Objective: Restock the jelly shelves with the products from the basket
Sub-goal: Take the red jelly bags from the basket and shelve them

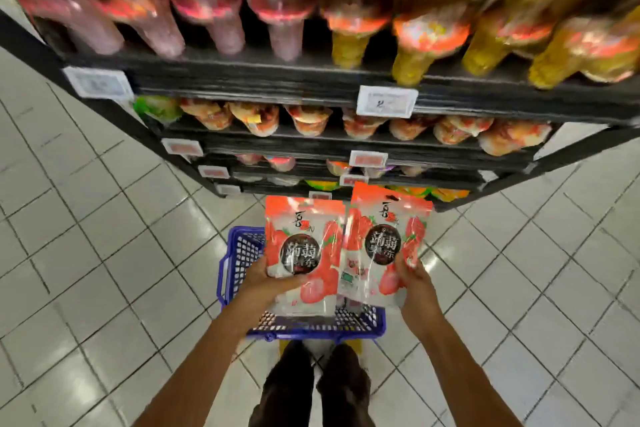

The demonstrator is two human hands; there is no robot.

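Two bare forearms [207, 350] were held out in front of the person, above dark trouser legs [311, 388]. The left hand [273, 282] held a shiny red and white plastic jelly pouch [301, 246] with strawberry pictures, its fingers curled round the lower left side. The right hand [414, 279] gripped a second pouch [384, 243] just like it by the right edge. Both pouches stood tall, tops pointing away toward the black store shelves [277, 73], and their inner edges met in the middle. They hung right over the blue plastic basket [239, 253] on the white tiled floor [104, 218]. The shelves lay ahead of and above both hands, so the next move was probably a lift up and forward. Neither hand looked nearer.
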